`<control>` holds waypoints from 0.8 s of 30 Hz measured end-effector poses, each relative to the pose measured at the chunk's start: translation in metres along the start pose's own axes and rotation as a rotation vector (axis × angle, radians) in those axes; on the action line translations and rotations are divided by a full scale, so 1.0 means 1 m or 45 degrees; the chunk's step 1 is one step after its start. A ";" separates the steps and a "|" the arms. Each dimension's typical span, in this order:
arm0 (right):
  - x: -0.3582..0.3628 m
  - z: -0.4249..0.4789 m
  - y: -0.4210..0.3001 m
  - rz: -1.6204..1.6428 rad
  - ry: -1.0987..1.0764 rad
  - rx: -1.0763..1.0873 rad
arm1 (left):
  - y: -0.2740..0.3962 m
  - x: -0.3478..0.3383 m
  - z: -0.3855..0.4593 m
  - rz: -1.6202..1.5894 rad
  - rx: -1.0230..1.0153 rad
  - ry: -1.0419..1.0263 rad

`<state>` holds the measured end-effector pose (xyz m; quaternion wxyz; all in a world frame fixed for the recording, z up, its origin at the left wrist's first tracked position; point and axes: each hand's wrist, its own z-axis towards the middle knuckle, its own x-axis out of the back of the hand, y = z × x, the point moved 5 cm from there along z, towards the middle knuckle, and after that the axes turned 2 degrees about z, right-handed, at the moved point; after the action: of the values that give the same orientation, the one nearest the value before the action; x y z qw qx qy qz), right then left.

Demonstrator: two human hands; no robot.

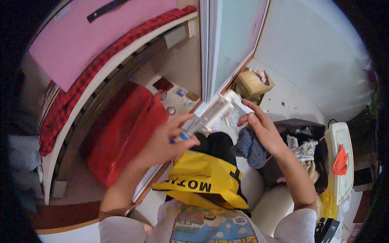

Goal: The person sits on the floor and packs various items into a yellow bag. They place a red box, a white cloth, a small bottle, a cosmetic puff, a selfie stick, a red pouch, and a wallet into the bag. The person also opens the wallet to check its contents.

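Observation:
A clear plastic object (208, 112) with a white end piece (241, 106) is held up between my hands. The fingers of my right hand (263, 129) grip its white end. My left hand (170, 139), blurred, is at the other end, with a small blue item (184, 136) between thumb and fingers. Whether the blue item is joined to the clear plastic cannot be told. A yellow plastic bag (200, 173) with black lettering lies across my lap. Below my right hand is a grey-blue cloth (253, 148); contact with the hand is unclear.
A red bag (124, 130) stands at left by a bed frame (97, 76). Sliding door tracks (208, 54) run up the middle. A cardboard box (253, 82) sits by the wall. At right are a dark open bag (304, 127) of cloths and a white plastic lid (346, 182).

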<state>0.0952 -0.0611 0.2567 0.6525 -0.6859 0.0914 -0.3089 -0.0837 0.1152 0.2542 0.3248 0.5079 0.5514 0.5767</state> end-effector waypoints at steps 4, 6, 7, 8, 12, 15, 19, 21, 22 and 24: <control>-0.042 -0.072 -0.041 -1.101 -0.412 0.352 | 0.005 0.040 -0.041 -0.123 -0.063 0.080; -0.070 -0.103 -0.040 -1.320 -0.674 0.358 | 0.008 0.039 -0.057 -0.156 -0.121 0.036; -0.077 -0.113 -0.030 -1.360 -0.743 0.382 | 0.007 0.033 -0.062 -0.163 -0.085 -0.036; -0.086 -0.122 -0.013 -1.400 -0.810 0.406 | 0.006 0.027 -0.069 -0.170 -0.050 -0.111; -0.071 -0.101 -0.013 -1.346 -0.755 0.287 | 0.009 -0.004 -0.093 0.040 -0.246 -0.429; -0.042 -0.068 -0.008 -1.184 -0.654 0.278 | 0.014 -0.034 -0.092 0.310 -0.415 -0.617; -0.026 -0.057 -0.017 -1.040 -0.591 0.267 | 0.008 -0.057 -0.077 0.798 -0.591 -0.651; -0.023 -0.056 -0.019 -1.070 -0.572 0.311 | -0.014 -0.059 -0.073 1.125 -0.596 -0.556; -0.022 -0.056 -0.019 -1.083 -0.562 0.331 | -0.024 -0.057 -0.073 1.307 -0.554 -0.508; -0.021 -0.058 -0.018 -1.043 -0.549 0.326 | -0.025 -0.054 -0.071 1.634 -0.491 -0.393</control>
<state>0.0421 -0.0965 0.2649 0.5605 -0.6281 -0.3625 -0.4000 -0.1402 0.0471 0.2267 0.0784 0.7435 -0.0236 0.6637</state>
